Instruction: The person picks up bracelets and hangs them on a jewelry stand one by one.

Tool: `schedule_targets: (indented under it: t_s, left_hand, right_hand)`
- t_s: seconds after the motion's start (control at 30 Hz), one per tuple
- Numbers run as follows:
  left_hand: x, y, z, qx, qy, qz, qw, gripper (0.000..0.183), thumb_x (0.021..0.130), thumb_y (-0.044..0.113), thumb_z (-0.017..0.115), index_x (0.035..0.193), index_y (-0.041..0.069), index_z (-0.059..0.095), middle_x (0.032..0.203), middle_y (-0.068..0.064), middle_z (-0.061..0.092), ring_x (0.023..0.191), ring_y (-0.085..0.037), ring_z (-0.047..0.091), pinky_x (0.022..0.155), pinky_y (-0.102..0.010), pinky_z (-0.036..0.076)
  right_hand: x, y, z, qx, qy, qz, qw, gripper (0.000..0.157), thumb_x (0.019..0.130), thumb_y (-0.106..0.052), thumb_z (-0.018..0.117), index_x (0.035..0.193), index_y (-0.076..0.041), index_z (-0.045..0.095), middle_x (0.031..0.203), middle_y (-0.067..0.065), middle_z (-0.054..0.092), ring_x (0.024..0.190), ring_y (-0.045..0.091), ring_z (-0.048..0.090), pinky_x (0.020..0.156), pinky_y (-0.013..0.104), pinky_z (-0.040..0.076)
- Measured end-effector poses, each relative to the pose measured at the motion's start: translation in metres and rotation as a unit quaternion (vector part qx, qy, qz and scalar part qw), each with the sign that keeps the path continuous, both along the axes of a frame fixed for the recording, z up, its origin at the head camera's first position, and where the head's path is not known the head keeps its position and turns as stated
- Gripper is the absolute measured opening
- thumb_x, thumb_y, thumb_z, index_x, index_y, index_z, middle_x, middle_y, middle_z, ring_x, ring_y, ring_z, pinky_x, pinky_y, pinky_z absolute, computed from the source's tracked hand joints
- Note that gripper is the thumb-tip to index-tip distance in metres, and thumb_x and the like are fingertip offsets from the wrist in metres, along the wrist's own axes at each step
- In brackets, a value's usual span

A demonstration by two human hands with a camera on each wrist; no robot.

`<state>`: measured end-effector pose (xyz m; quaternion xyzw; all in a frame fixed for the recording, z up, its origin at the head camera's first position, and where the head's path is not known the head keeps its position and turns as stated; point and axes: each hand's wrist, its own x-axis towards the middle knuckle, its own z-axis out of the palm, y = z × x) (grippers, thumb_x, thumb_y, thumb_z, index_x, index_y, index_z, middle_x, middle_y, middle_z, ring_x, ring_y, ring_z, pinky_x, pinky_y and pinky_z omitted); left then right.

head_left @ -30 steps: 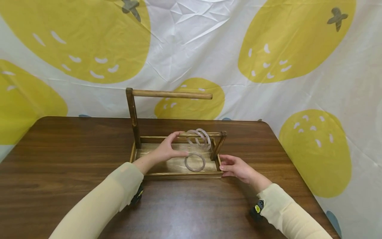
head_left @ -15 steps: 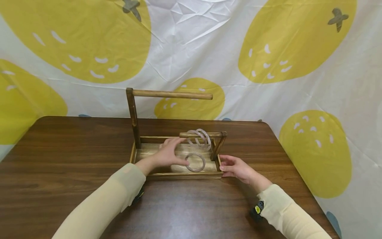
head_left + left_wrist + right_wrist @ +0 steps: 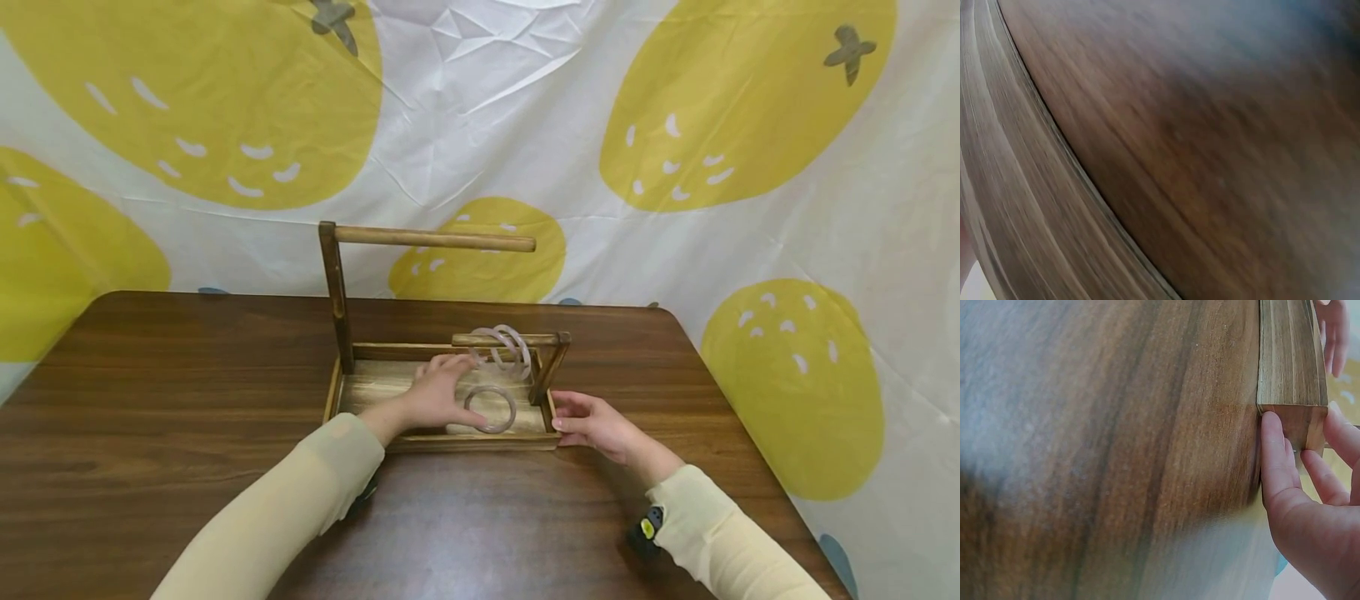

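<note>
A wooden bangle stand (image 3: 480, 444) with a shallow tray base sits on the table. One translucent greyish bangle (image 3: 512, 414) lies in the tray toward the right. My left hand (image 3: 438, 396) is over the tray, its thumb at that bangle's left edge and its fingers spread beyond, near the hanging bangles. Pale bangles (image 3: 522, 354) hang together on the short lower bar (image 3: 467, 340). At the tray's right end, my right hand (image 3: 600, 427) holds the corner, thumb at the rim and fingers against the outer wall; the right wrist view shows this tray corner (image 3: 1294, 419) close up.
A tall post (image 3: 335, 292) rises at the tray's left end, carrying a long upper bar (image 3: 435, 239) with a free right end. The brown table (image 3: 180, 392) ends at a lemon-patterned cloth (image 3: 480, 100) behind. The left wrist view shows mainly tray wall and tabletop.
My left hand has come down from beside the short bar and moved right, its thumb reaching the lying bangle. The right hand keeps its place at the tray's end.
</note>
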<state>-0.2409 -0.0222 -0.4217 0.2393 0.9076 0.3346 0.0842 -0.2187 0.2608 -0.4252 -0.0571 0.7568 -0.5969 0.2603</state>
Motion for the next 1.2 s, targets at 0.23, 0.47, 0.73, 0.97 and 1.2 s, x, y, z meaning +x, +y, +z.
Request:
schedule_targets:
  t_s: [0.23,0.47,0.73,0.97,1.2]
  left_hand:
    - [-0.001,0.007,-0.005,-0.015,0.006,-0.017,0.9997,0.091,0.07,0.047,0.077,0.144,0.014,0.036,0.151,-0.01,0.031,0.141,-0.031,0.019,0.11,-0.058,0.014]
    - [-0.003,0.013,-0.009,-0.019,0.013,-0.04,0.9989,0.086,0.073,0.043,0.076,0.144,0.015,0.036,0.152,-0.011,0.03,0.142,-0.034,0.019,0.111,-0.061,0.012]
    - [-0.005,0.019,-0.011,-0.032,0.031,-0.063,0.997,0.08,0.074,0.039,0.075,0.142,0.013,0.04,0.146,-0.014,0.039,0.137,-0.035,0.03,0.11,-0.057,0.021]
    - [-0.005,0.021,-0.011,-0.054,0.031,-0.07,0.9956,0.081,0.076,0.04,0.074,0.142,0.011,0.038,0.148,-0.011,0.037,0.14,-0.032,0.028,0.111,-0.057,0.02]
    - [-0.004,0.023,-0.007,-0.062,0.023,-0.078,0.9948,0.077,0.077,0.037,0.074,0.141,0.01,0.04,0.145,-0.012,0.041,0.139,-0.034,0.029,0.109,-0.06,0.02]
  right_hand:
    - [0.0,0.0,-0.001,0.001,-0.001,0.002,1.0,0.061,0.092,-0.001,0.052,0.143,0.011,0.02,0.108,0.011,0.05,0.088,0.008,0.057,0.079,0.027,0.055]
    - [-0.001,0.001,-0.002,0.004,0.001,0.004,1.0,0.061,0.092,-0.001,0.052,0.143,0.011,0.02,0.113,0.015,0.05,0.09,0.008,0.056,0.079,0.028,0.055]
    - [-0.001,0.0,-0.002,0.005,0.0,0.0,1.0,0.061,0.092,0.0,0.052,0.143,0.01,0.021,0.119,0.021,0.049,0.091,0.008,0.057,0.079,0.029,0.055]
    - [-0.002,0.0,-0.002,0.004,0.001,0.001,1.0,0.061,0.092,-0.001,0.053,0.143,0.011,0.021,0.119,0.021,0.05,0.091,0.008,0.057,0.079,0.029,0.055]
    - [-0.001,0.001,-0.001,0.001,-0.001,0.002,1.0,0.061,0.092,-0.001,0.053,0.143,0.011,0.021,0.116,0.017,0.051,0.09,0.008,0.058,0.079,0.029,0.055]
